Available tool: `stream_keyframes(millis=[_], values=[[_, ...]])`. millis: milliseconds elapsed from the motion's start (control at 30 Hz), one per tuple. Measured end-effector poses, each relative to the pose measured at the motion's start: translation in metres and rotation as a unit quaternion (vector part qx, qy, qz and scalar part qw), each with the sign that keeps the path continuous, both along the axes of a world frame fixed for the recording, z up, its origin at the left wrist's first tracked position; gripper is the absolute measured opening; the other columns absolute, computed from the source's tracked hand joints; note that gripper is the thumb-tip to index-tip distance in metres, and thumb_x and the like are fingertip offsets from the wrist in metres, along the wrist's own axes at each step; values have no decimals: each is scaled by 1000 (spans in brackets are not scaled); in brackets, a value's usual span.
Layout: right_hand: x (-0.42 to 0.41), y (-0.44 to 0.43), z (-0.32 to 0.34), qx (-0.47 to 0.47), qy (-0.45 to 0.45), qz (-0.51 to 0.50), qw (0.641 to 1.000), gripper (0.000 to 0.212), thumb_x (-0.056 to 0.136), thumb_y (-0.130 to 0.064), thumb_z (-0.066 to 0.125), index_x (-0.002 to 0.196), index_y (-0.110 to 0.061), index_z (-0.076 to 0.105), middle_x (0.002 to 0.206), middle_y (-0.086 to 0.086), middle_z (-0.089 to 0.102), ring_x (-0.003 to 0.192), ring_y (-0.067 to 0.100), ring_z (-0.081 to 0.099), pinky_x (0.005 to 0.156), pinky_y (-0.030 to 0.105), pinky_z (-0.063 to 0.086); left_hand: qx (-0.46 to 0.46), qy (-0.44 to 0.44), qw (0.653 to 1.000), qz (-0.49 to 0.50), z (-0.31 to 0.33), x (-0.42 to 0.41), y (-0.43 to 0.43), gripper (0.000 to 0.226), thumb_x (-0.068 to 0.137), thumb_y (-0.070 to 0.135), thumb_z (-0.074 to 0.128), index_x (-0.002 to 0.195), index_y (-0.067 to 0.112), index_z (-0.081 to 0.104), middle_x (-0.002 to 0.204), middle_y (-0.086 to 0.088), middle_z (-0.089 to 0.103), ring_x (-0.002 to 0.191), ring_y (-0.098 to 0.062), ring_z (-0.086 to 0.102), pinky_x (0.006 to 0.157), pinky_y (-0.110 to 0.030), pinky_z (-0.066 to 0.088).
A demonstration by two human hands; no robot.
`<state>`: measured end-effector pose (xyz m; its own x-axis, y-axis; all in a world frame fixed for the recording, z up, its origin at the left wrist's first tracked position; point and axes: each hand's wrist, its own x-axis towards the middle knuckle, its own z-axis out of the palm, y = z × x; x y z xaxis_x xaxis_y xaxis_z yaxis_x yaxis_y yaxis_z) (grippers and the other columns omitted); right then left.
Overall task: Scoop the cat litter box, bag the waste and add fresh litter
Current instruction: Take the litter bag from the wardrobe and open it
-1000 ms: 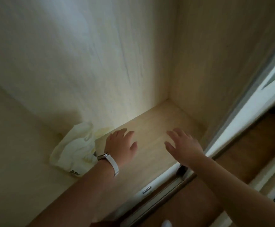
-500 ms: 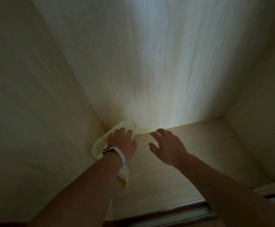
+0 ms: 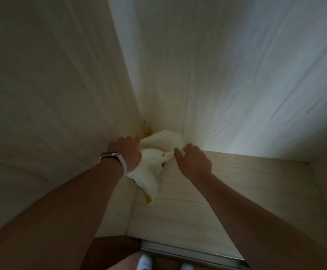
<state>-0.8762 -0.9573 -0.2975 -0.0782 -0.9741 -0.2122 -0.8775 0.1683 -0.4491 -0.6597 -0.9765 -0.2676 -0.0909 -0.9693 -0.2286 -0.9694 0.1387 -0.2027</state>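
Note:
A crumpled white plastic bag (image 3: pixel 152 168) with yellow print lies in the back left corner of a pale wooden cupboard floor (image 3: pixel 207 207). My left hand (image 3: pixel 126 151), with a white-strapped watch on the wrist, holds the bag's left side, fingers curled into the plastic. My right hand (image 3: pixel 192 161) pinches a thin strip of the bag's upper right edge between thumb and fingers. Part of the bag is hidden under my left hand. No litter box or scoop is in view.
The cupboard's left wall (image 3: pixel 51 104) and back wall (image 3: pixel 227 75) close in tightly around the bag. A metal sliding-door track (image 3: pixel 188 250) runs along the front edge. My white socks (image 3: pixel 145 263) show on the floor below it.
The view has swung left into the corner. Both hands moved from hovering open above the cupboard floor onto the bag, and each now has hold of it.

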Motion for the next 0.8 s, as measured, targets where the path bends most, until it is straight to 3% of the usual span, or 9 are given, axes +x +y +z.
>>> stream_keyframes(millis=[100, 200, 300, 367, 433, 500, 633, 733, 800], values=[[4, -21, -8, 68, -41, -47, 996, 66, 93, -67, 33, 112, -11, 62, 108, 9, 67, 104, 31, 63, 80, 38, 47, 7, 29, 999, 45, -7, 2, -2, 47, 98, 56, 29, 117, 19, 52, 112, -6, 63, 102, -29, 60, 72, -36, 39], [10, -36, -18, 118, -141, -94, 978, 65, 92, -63, 40, 106, -5, 66, 101, 12, 68, 98, 32, 65, 76, 36, 48, -31, 49, 997, 59, -13, 0, -3, 55, 98, 59, 20, 109, 20, 57, 103, -5, 67, 97, -29, 61, 71, -36, 37], [17, -41, -26, 145, -237, -134, 951, 40, 86, -45, 54, 84, -6, 66, 79, 10, 67, 82, 32, 68, 72, 42, 55, -35, 84, 991, 98, -16, -5, -6, 46, 100, 49, 25, 106, 18, 59, 100, -7, 67, 96, -29, 60, 70, -35, 37], [19, -39, -33, 162, -274, -144, 937, 24, 81, -33, 58, 71, -12, 61, 75, 10, 67, 73, 29, 65, 68, 40, 55, -19, 104, 987, 125, -21, -5, -6, 35, 97, 43, 32, 94, 19, 57, 96, -7, 66, 88, -29, 59, 71, -36, 43], [19, -31, -35, 176, -297, -144, 927, 15, 81, -25, 58, 71, -14, 60, 75, 10, 66, 66, 25, 62, 62, 36, 51, 21, 132, 977, 167, -24, -4, -5, 27, 92, 41, 34, 81, 21, 49, 91, -6, 63, 79, -26, 55, 69, -36, 44], [16, -22, -35, 182, -320, -139, 919, 11, 84, -19, 56, 75, -13, 62, 75, 12, 65, 64, 24, 61, 60, 35, 51, 39, 178, 962, 204, -22, -8, -3, 24, 90, 38, 39, 74, 22, 45, 85, -5, 60, 76, -25, 54, 69, -37, 46], [-1, -11, -30, 158, -359, -145, 909, 14, 88, -16, 55, 80, -10, 65, 79, 11, 65, 71, 22, 62, 72, 42, 59, -15, 271, 930, 249, -15, -27, 5, 29, 93, 30, 44, 69, 15, 51, 70, -5, 55, 64, -23, 50, 61, -32, 41], [-14, -5, -20, 134, -369, -144, 908, 18, 85, -18, 54, 80, -9, 68, 83, 15, 69, 73, 24, 62, 76, 48, 58, -55, 359, 881, 304, -5, -38, 14, 38, 93, 26, 46, 56, 17, 42, 55, -1, 41, 50, -18, 37, 50, -28, 28], [-21, 0, -10, 124, -369, -135, 911, 19, 82, -18, 53, 75, -9, 69, 84, 16, 71, 78, 30, 66, 81, 52, 56, -67, 410, 844, 341, 4, -46, 20, 40, 93, 22, 48, 54, 14, 41, 55, -2, 37, 51, -19, 34, 51, -28, 27]])
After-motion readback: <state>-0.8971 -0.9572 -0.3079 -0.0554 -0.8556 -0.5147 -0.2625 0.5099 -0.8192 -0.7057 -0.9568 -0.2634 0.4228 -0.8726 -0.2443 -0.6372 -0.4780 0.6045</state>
